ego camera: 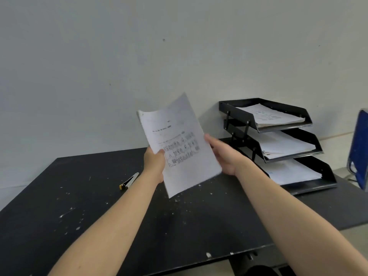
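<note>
A thin set of white printed sheets (179,140) is held up in the air above the black table (79,196), tilted back towards the wall. My left hand (154,163) pinches its left edge, thumb on the printed side. My right hand (223,155) holds the right edge from behind, thumb at the front. A small stapler (129,181) with a yellow tip lies flat on the table, left of my left forearm.
A black three-tier paper tray (247,116) stands at the table's back right, each tier holding white sheets. A blue chair back (360,148) shows at the right edge. A grey wall runs behind the paint-flecked table.
</note>
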The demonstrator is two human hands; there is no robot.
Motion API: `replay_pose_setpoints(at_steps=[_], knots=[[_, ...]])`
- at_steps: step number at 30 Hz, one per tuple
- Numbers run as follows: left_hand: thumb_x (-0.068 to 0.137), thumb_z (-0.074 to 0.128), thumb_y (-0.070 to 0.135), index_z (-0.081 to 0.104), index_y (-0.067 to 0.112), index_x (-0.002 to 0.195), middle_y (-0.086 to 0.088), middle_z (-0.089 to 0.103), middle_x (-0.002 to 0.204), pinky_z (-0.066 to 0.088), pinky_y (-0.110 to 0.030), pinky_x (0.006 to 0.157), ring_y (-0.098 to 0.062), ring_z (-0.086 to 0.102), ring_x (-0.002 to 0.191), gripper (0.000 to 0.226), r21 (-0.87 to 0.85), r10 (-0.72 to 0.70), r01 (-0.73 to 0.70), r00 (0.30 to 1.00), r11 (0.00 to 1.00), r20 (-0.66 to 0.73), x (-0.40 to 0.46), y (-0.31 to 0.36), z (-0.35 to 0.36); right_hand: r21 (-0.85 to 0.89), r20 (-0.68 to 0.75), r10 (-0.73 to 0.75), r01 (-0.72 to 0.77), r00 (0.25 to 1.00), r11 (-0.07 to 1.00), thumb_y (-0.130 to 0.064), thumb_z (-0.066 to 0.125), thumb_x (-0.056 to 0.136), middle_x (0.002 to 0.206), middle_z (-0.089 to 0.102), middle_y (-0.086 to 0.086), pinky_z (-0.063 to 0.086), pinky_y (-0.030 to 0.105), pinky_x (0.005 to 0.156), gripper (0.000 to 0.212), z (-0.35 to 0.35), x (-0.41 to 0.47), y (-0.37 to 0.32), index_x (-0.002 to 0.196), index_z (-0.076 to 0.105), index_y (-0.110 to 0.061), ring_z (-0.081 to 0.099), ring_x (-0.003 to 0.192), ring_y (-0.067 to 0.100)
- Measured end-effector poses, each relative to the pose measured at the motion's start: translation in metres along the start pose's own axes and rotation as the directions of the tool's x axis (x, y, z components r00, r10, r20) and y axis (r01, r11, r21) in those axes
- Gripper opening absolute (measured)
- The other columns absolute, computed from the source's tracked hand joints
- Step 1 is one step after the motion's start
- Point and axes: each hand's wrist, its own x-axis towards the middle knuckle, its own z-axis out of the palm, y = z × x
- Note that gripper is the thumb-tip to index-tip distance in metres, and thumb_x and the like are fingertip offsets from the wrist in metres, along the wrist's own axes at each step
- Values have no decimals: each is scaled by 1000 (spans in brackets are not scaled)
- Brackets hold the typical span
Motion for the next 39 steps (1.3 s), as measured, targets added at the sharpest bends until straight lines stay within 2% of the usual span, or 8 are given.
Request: replay_pose_setpoints(at_steps=[4, 9, 12, 16, 22, 27, 33, 39], knots=[[105, 43, 3, 56, 21, 126, 0, 63, 109, 51, -33, 61, -25, 63, 96, 31, -194, -93, 75, 992, 978, -88, -10, 5, 15, 332, 85, -167, 131, 982, 934, -79, 71, 68, 154, 53, 11, 36, 47, 116, 106, -12, -21, 2, 151, 49, -16, 53, 137, 29], [104, 46, 4, 58, 26, 122, -5, 68, 117, 59, -47, 80, -29, 67, 101, 31, -271, -150, 138, 988, 953, -24, -17, 1, 32, 133, -112, -369, 382, 923, 915, -9, 66, 99, 138, 67, 10, 51, 39, 104, 47, 1, -19, 21, 144, 54, -14, 63, 129, 30], [106, 48, 9, 55, 28, 125, -2, 67, 111, 58, -41, 77, -25, 66, 99, 28, -262, -132, 133, 991, 956, 19, -24, -6, 38, 213, -363, -253, 344, 897, 914, 5, 64, 96, 130, 71, 12, 52, 50, 107, 41, -3, -15, 31, 133, 58, -11, 68, 120, 34], [106, 49, 13, 55, 27, 129, -2, 68, 114, 58, -43, 80, -25, 67, 103, 28, -248, -98, 116, 992, 962, 83, -29, -14, 48, 434, -415, 28, 170, 909, 885, -3, 65, 98, 121, 75, 11, 56, 46, 99, 35, -10, -12, 40, 132, 61, -7, 73, 107, 28], [107, 47, 12, 56, 25, 131, -2, 69, 119, 58, -45, 89, -24, 68, 107, 29, -288, -58, 91, 991, 953, 121, -13, -23, 62, 375, -653, 26, 294, 757, 879, 0, 77, 88, 118, 75, 10, 60, 48, 94, 43, -16, 4, 44, 128, 63, -10, 73, 103, 30], [107, 47, 11, 54, 26, 124, 0, 69, 110, 58, -38, 74, -22, 69, 100, 24, -273, -76, 110, 988, 956, 131, 32, -25, 78, 594, -481, 118, 223, 869, 773, -9, 72, 94, 117, 77, 16, 60, 51, 88, 33, -24, 38, 35, 126, 64, -8, 73, 107, 36], [103, 52, 5, 60, 25, 122, -3, 71, 120, 58, -45, 90, -24, 68, 109, 28, -242, -178, 210, 973, 947, 150, 55, -19, 86, 208, -635, 102, 42, 766, 977, -3, 62, 101, 121, 70, 11, 57, 46, 94, 31, -40, 59, 20, 131, 61, -5, 68, 104, 31], [103, 52, 13, 58, 26, 130, 0, 72, 121, 59, -51, 90, -25, 67, 114, 30, -51, -270, 282, 947, 958, 172, 46, 22, 93, 81, -733, 131, -105, 668, 991, -12, 61, 102, 116, 69, 10, 59, 44, 83, 27, -47, 28, -17, 129, 61, -6, 68, 102, 32]])
